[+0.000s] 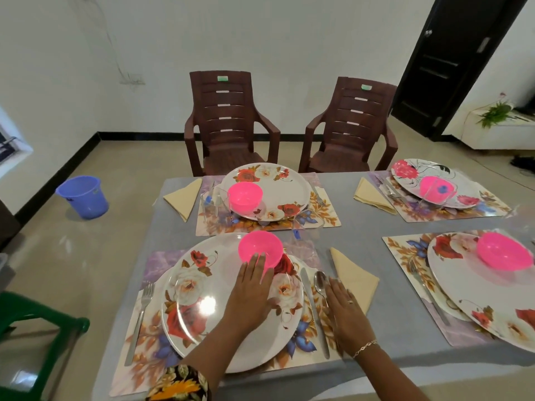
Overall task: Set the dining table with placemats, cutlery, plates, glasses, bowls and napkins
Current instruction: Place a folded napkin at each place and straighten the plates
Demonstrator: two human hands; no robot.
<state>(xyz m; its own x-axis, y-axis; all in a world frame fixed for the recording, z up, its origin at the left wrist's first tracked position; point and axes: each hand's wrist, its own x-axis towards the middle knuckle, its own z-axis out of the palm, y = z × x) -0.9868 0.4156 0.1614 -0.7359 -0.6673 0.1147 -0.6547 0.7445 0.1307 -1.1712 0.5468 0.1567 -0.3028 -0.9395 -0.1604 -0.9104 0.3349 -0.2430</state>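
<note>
In front of me a floral plate (202, 299) lies on a floral placemat (139, 357) with a pink bowl (259, 251) at its far edge. My left hand (252, 293) lies flat on the plate, fingertips touching the bowl. My right hand (344, 311) rests flat on the mat's right side, beside the knife (311, 302) and over part of the spoon (320, 280). A fork (142, 314) lies left of the plate. A folded beige napkin (353, 273) sits to the right, and a clear glass (304, 230) stands behind the bowl.
Three more place settings with plates, pink bowls, cutlery and napkins cover the grey table (390, 328). Two brown plastic chairs (228, 123) stand at the far side. A blue bucket (84, 196) sits on the floor at left, a green stool (31, 322) near me.
</note>
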